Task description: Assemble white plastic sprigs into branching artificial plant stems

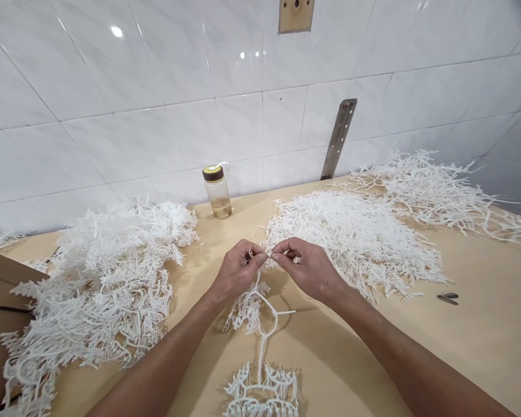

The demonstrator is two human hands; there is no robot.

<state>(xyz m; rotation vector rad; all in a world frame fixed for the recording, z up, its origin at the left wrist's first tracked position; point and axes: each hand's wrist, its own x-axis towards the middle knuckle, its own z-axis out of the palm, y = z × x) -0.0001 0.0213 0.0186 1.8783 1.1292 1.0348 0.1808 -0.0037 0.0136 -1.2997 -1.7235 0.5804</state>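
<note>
My left hand is closed in a pinch around the upper end of a white branching plastic stem, which hangs down toward me. Toward its lower end lies a fringed white plastic spray with many short tips. Thumb and forefinger of my right hand are pinched too, their tips meeting those of the left; what lies between them is too small to make out. Just below my left hand, a small clump of white sprigs rests on the tabletop. Behind my right hand spreads a wide pile of white sprigs.
A large heap of white plastic branches covers the left side, beside a brown box. Near the tiled wall stands a bottle with some liquid. More thin white stems lie back right. Two small dark pieces sit on the table.
</note>
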